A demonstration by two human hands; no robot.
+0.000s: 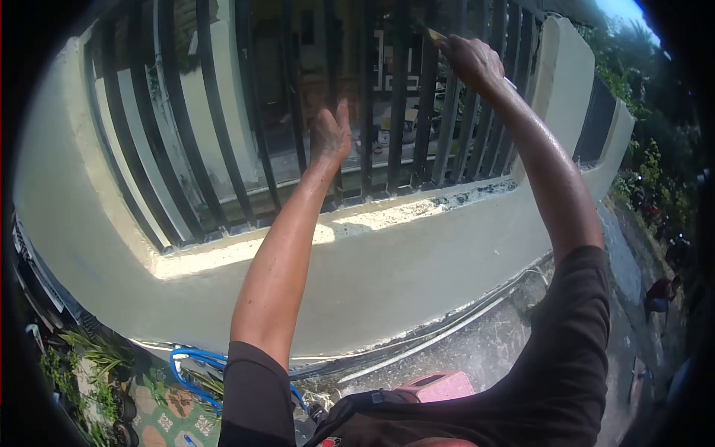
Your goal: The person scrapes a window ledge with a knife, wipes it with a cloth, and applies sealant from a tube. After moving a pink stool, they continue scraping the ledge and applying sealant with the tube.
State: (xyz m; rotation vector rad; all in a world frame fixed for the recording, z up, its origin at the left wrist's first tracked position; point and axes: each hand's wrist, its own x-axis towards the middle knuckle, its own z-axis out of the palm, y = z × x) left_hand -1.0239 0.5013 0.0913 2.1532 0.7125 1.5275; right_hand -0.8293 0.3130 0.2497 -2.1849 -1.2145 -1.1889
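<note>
A row of dark vertical bars [366,112] stands in an opening of a pale wall [417,261]. My left hand [331,136] is raised at the middle bars, its thumb and fingers apart, with nothing visible in it. Higher up on the right, my right hand [473,65] is closed around a brush [438,35], which points up and left toward the bars. The brush's far end is hard to make out against the dark background. Below the bars runs a ledge [387,218] with sunlit, worn and dark-stained patches.
A pink stool [439,387] stands on the ground near my body. At the lower left lie a blue hose [195,387] and plants [100,354]. White pipes [424,352] run along the wall's foot. Far right, another person [660,295] is low to the ground.
</note>
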